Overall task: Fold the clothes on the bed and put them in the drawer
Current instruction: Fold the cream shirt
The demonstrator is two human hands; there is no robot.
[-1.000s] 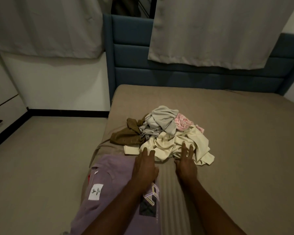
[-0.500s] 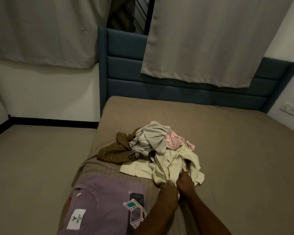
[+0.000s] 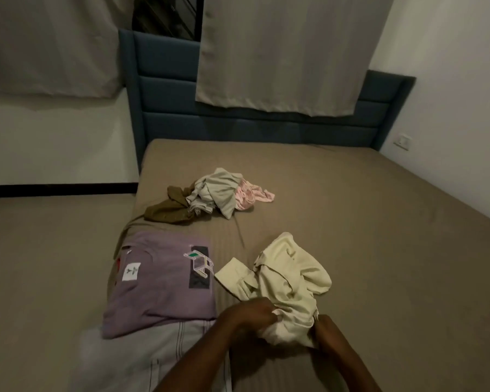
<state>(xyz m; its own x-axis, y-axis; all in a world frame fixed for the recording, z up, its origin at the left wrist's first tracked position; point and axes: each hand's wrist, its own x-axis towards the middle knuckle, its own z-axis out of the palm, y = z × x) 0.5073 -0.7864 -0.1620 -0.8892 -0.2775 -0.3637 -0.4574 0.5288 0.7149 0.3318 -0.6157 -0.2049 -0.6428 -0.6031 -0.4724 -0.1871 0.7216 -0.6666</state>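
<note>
A crumpled cream shirt (image 3: 286,275) lies on the bed (image 3: 365,236) near its front edge. My left hand (image 3: 249,314) grips its lower left part, and my right hand (image 3: 323,328) grips its lower right part, partly hidden under the cloth. Left of it lies a folded purple t-shirt (image 3: 156,290) with a printed graphic, on top of a folded light grey garment (image 3: 142,355). Farther back sits a small pile: an olive-brown garment (image 3: 167,212), a grey-green garment (image 3: 218,192) and a pink one (image 3: 252,195).
A blue padded headboard (image 3: 167,89) stands behind the bed, with pale curtains (image 3: 280,52) hanging over it. Beige floor (image 3: 40,264) lies to the left of the bed. A white wall with a switch (image 3: 403,141) borders the right side.
Both hands took hold of the cream shirt and pulled it out of the pile toward the front edge of the bed. The remaining pile now lies apart, farther back.
</note>
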